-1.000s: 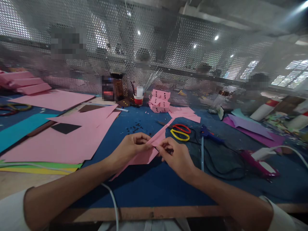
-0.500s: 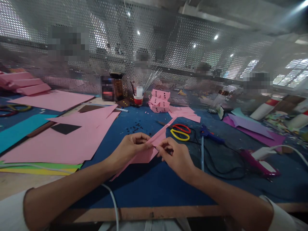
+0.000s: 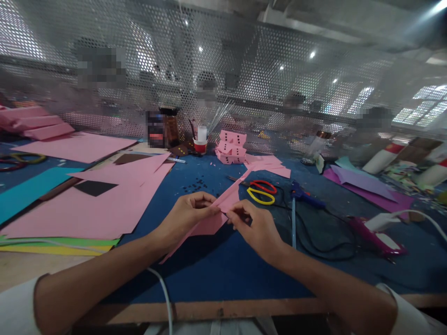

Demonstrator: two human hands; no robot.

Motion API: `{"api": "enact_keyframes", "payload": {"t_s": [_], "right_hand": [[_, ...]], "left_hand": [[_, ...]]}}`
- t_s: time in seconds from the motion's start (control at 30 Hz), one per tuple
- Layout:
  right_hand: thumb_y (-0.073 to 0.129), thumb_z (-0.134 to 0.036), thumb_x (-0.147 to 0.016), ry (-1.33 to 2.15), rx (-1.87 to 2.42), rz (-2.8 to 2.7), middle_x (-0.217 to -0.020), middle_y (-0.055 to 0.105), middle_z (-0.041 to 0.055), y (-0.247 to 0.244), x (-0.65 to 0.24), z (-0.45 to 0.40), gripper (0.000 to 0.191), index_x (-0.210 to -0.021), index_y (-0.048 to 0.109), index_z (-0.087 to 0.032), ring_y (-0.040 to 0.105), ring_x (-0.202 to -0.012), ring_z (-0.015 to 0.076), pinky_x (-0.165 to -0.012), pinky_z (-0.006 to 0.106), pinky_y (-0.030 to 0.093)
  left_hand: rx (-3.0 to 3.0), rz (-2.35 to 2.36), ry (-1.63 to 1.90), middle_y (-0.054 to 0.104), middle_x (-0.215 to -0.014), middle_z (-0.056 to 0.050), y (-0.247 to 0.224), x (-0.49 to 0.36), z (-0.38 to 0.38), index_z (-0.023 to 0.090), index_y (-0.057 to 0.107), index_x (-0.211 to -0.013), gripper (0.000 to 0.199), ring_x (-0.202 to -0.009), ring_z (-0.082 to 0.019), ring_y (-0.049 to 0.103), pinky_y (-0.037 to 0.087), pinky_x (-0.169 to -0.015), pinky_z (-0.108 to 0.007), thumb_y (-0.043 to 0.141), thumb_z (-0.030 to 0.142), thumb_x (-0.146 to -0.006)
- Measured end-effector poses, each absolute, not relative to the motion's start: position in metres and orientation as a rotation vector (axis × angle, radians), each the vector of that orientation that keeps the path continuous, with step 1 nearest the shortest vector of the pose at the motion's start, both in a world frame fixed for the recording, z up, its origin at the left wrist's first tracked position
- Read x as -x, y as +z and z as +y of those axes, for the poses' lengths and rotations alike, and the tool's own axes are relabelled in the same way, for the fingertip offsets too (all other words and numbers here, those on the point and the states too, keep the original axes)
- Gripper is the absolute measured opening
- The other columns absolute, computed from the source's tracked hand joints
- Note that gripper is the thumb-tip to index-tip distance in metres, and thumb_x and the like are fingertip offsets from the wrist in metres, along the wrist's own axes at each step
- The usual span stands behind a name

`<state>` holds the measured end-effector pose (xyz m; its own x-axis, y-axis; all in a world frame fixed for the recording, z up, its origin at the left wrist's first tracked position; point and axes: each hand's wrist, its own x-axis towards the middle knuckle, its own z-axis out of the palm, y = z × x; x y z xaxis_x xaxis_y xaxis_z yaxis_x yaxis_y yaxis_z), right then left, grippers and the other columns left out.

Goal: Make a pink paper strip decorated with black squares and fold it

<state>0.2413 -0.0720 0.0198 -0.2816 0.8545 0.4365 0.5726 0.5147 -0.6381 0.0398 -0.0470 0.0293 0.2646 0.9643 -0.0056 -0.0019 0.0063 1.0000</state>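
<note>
A folded strip of pink paper [image 3: 230,197] slants across the middle, its near end low on the left and its far end raised towards the back. My left hand [image 3: 188,217] pinches its folded edge between thumb and fingers. Closed in a pinch, my right hand [image 3: 256,229] meets the paper's edge just right of the left fingertips. A small dark spot shows between the two hands; I cannot tell whether it is a piece or a shadow. Beyond the hands, small black paper bits [image 3: 197,184] lie scattered. Scissors [image 3: 261,193] with red and yellow handles lie behind the right hand.
Pink sheets [image 3: 104,216] cover the left side. A cup [image 3: 200,145] and dotted pink folded pieces [image 3: 231,146] stand at the back. Rightward lie a blue glue gun [image 3: 309,195], its cord, a magenta device [image 3: 377,237] and purple paper [image 3: 370,186]. A white cable crosses the front edge.
The far end of the pink paper strip has shifted slightly left. Both hands keep nearly the same place and grip.
</note>
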Motion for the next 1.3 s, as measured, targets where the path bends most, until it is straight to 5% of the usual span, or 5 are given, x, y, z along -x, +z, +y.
{"api": "enact_keyframes", "payload": {"t_s": [0.43, 1.3], "right_hand": [[0.062, -0.017, -0.087, 0.445, 1.029, -1.949, -0.092, 0.067, 0.0003, 0.0234, -0.2405, -0.0708, 0.011, -0.096, 0.063, -0.022, 0.064, -0.081, 0.0144, -0.077, 0.026, 0.050], [0.065, -0.027, -0.087, 0.656, 1.128, -1.730, -0.078, 0.068, -0.0023, 0.0227, -0.2402, -0.0655, 0.008, -0.082, 0.065, -0.020, 0.064, -0.073, 0.0124, -0.070, 0.022, 0.049]], "left_hand": [[-1.217, 1.001, 1.014, 0.068, -0.075, 0.001, 0.0285, -0.0386, -0.0460, 0.018, 0.068, -0.086, 0.028, -0.062, -0.012, 0.059, 0.042, -0.057, -0.021, 0.081, 0.035, -0.068], [-1.220, 0.960, 1.013, 0.070, -0.077, 0.001, 0.0311, -0.0423, -0.0483, 0.016, 0.070, -0.087, 0.024, -0.066, -0.009, 0.060, 0.043, -0.062, -0.019, 0.082, 0.027, -0.070]]}}
